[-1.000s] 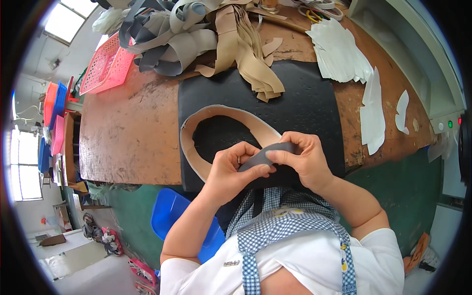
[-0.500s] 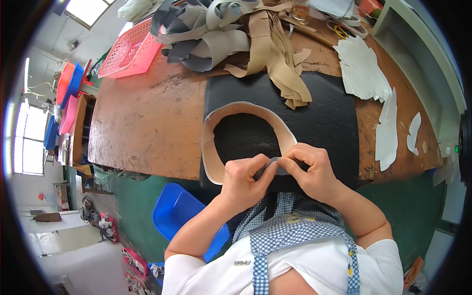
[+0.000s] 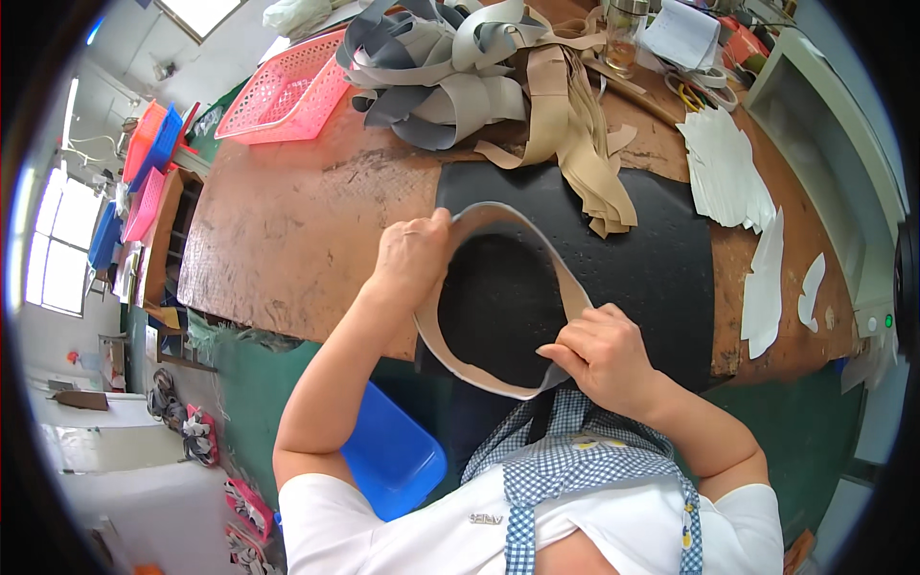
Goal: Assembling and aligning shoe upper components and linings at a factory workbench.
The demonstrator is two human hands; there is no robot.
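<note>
A wide band (image 3: 572, 292) of sheet material, pale tan inside with a grey-white edge, is held as a closed loop over the near part of a black mat (image 3: 661, 278). My left hand (image 3: 412, 257) is closed on the loop's far left side. Opposite it, my right hand (image 3: 606, 356) has its fingers curled round the near right side, thumb pointing inward. The stretch of band under each hand is hidden by the fingers. Inside the loop the dark mat shows.
Grey strips (image 3: 494, 105) and tan strips (image 3: 575, 153) are heaped beyond the mat. A pink basket (image 3: 287, 96) stands far left on the wooden table (image 3: 287, 249). White pieces (image 3: 724, 172) and a glass jar (image 3: 623, 43) are at right. A blue bin (image 3: 398, 460) sits below the table edge.
Both hands were pinching together at the loop's near edge. My left hand has moved away and up to the far left side; my right hand now grips the near right side.
</note>
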